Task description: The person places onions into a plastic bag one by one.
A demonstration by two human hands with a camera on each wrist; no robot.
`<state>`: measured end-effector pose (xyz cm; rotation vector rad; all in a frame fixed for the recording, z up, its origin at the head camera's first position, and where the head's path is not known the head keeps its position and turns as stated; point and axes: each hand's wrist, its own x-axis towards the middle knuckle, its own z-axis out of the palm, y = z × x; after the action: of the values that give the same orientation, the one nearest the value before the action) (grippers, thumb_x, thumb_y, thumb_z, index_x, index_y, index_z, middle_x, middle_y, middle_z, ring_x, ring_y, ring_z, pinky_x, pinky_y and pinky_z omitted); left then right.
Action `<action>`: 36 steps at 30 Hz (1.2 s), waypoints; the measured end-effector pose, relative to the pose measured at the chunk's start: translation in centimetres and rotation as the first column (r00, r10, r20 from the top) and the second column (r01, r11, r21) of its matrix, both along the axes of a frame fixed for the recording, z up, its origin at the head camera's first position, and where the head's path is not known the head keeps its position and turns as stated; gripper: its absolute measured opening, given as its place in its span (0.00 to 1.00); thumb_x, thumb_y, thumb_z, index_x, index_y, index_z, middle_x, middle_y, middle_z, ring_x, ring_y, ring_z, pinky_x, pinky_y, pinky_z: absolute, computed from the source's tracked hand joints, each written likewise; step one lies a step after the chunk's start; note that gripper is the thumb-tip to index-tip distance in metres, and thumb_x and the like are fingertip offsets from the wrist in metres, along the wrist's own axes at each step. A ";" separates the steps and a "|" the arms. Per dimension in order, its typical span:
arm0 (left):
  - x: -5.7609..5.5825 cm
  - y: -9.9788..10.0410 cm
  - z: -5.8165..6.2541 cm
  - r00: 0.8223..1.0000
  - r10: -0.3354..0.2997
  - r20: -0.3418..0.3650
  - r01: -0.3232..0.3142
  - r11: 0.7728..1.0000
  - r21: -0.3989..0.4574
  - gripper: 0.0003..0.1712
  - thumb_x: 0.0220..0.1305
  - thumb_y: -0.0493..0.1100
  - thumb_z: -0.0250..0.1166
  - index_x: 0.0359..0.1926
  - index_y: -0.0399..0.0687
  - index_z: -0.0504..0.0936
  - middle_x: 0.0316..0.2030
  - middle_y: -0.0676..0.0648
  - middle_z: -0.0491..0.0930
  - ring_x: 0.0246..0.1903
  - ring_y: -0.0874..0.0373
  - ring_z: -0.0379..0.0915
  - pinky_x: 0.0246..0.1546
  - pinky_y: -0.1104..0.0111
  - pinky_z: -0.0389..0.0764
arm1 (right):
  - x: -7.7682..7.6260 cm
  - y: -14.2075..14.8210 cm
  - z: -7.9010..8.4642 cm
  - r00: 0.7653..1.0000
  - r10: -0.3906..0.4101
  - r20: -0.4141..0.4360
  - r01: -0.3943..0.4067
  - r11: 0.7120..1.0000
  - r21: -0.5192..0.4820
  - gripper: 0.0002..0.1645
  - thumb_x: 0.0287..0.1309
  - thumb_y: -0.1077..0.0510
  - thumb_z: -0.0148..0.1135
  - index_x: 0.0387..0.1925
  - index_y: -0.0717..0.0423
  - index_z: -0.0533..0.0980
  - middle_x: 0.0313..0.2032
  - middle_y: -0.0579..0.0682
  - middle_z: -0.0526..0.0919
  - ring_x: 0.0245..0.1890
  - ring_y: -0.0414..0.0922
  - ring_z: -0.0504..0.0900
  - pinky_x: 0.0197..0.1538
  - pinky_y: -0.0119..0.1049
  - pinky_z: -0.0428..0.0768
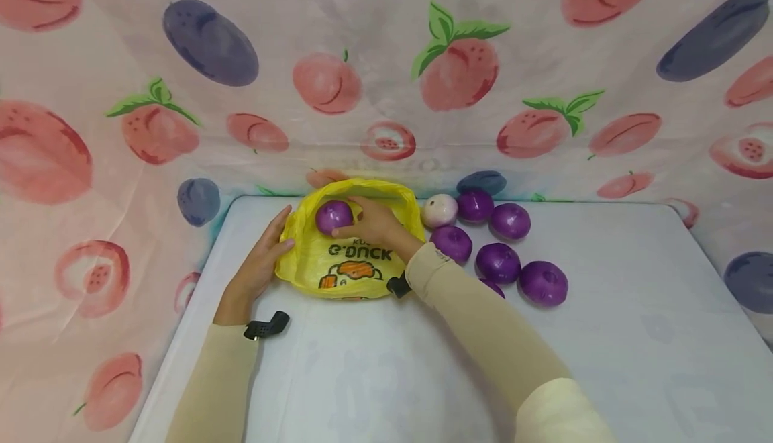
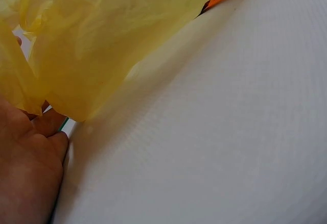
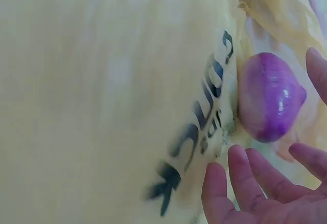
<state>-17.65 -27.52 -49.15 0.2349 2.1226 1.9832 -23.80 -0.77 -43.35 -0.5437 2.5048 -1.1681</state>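
A yellow plastic bag (image 1: 308,262) with printed lettering lies on the white table, its mouth spread wide. My left hand (image 1: 258,262) is at the bag's left rim, thumb on the inner side and fingers outside, pinching the edge. In the left wrist view, part of that hand (image 2: 30,157) shows beside the yellow plastic. Inside the bag is a shiny red onion (image 1: 334,217). My right hand (image 1: 374,223) reaches into the bag just right of it. The right wrist view shows its fingers (image 3: 245,175) spread, with a gap between them and the onion (image 3: 270,99).
Right of the bag sit several red onions (image 1: 498,263) and one white onion (image 1: 439,211); my right forearm partly covers one. A fruit-printed cloth (image 1: 386,94) hangs behind the white table (image 1: 362,376). Black wrist cameras (image 1: 266,326) are on both wrists.
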 end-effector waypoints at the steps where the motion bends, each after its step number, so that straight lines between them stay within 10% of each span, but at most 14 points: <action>1: 0.0 -0.1 0.0 1.000 0.001 0.001 -0.001 1.000 -0.003 0.41 0.78 0.45 0.54 0.82 0.66 0.44 0.83 0.52 0.38 0.81 0.50 0.36 0.67 0.82 0.62 | 0.1 0.1 0.3 1.000 -0.003 0.009 0.003 1.000 0.015 0.50 0.57 0.40 0.74 0.77 0.36 0.61 0.73 0.50 0.70 0.69 0.53 0.73 0.70 0.49 0.73; 17: 0.3 -0.6 0.0 1.000 0.010 0.018 -0.010 1.000 -0.007 0.42 0.78 0.46 0.54 0.83 0.61 0.42 0.83 0.52 0.37 0.81 0.48 0.35 0.63 0.85 0.66 | 1.4 2.2 4.0 0.995 0.003 0.099 -0.012 0.996 0.090 0.51 0.55 0.33 0.72 0.76 0.40 0.64 0.65 0.55 0.77 0.59 0.50 0.78 0.50 0.41 0.85; 36: 0.0 0.1 -0.3 1.000 -0.011 0.005 0.011 1.000 0.022 0.41 0.78 0.46 0.54 0.83 0.64 0.44 0.83 0.51 0.38 0.81 0.48 0.36 0.64 0.83 0.66 | 3.6 10.0 7.8 0.994 -0.093 0.061 0.095 0.995 -0.031 0.38 0.59 0.33 0.68 0.69 0.40 0.74 0.58 0.47 0.83 0.60 0.51 0.81 0.60 0.48 0.82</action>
<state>-17.69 -27.45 -49.41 0.2444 2.0927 1.9996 -20.20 9.26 -35.59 -0.3968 2.4881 -1.2447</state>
